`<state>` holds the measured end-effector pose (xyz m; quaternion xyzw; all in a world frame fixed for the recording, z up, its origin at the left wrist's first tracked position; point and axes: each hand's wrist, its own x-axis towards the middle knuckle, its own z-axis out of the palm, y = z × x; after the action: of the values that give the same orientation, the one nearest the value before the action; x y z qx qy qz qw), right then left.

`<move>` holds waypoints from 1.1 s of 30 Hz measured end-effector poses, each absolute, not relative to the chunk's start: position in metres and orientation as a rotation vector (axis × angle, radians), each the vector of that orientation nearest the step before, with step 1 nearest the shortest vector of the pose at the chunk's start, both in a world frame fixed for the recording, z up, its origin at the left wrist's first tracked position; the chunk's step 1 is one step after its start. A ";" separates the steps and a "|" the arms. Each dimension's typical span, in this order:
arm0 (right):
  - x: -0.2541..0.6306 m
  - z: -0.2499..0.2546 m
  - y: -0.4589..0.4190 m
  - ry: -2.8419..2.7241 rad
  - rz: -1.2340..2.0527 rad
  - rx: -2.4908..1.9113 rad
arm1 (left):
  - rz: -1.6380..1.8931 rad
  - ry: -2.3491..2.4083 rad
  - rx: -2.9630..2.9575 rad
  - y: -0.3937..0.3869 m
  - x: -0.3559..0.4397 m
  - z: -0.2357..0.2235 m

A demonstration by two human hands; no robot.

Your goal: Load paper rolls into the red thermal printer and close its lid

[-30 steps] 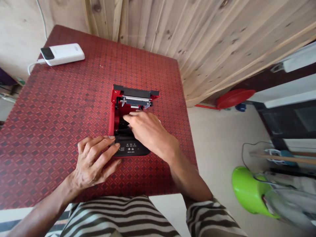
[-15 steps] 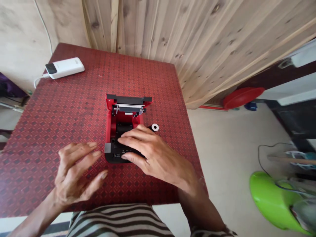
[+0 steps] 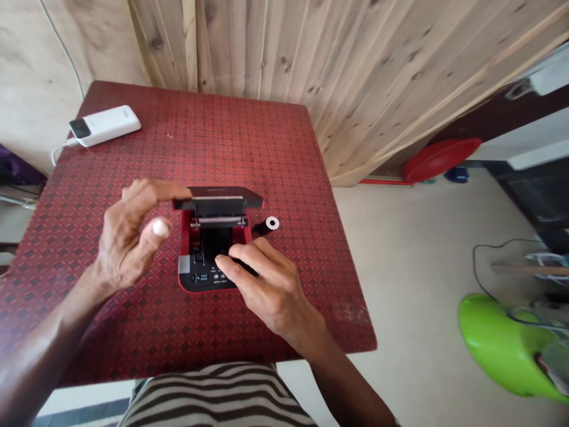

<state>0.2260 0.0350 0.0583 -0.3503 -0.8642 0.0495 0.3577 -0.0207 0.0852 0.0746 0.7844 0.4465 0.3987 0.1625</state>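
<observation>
Boxy plastic printer (image 3: 195, 285) sits twd front edge of patterned tabletop (image 3: 311, 284), btwn L hand (image 3: 132, 231) (fingers bent, thumb apart) & R hand (image 3: 271, 287) (bunched, pinch unclear).

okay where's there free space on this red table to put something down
The table is bare between the white device and the far right corner, past the raised lid. Another free strip runs along the right edge, beyond the roll and right hand; one more lies left of the left hand. It's crowded around the black-and-red machine.

The right hand (image 3: 272, 289) partly hides the black panel (image 3: 190, 280). The panel's white print is too small to read.
</observation>
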 end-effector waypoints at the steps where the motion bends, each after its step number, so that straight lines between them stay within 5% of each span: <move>1: 0.226 0.056 0.034 -2.230 0.121 -0.895 | 1.113 1.239 2.308 0.076 -0.022 0.071; 10: 0.225 0.055 0.031 -2.296 0.182 -0.965 | 1.072 1.319 2.826 0.037 -0.018 0.026; 22: 0.269 0.052 0.035 -1.764 0.358 -1.165 | 1.029 1.315 2.852 0.035 -0.012 0.031; 33: 0.311 -0.027 0.020 -1.391 0.595 -1.625 | 1.218 1.419 2.671 0.014 -0.017 0.016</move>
<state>0.3109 0.0198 -0.0270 -0.6557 -0.5612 0.2401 0.4443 -0.0165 0.0144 0.0161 0.8178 0.4343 0.3729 -0.0597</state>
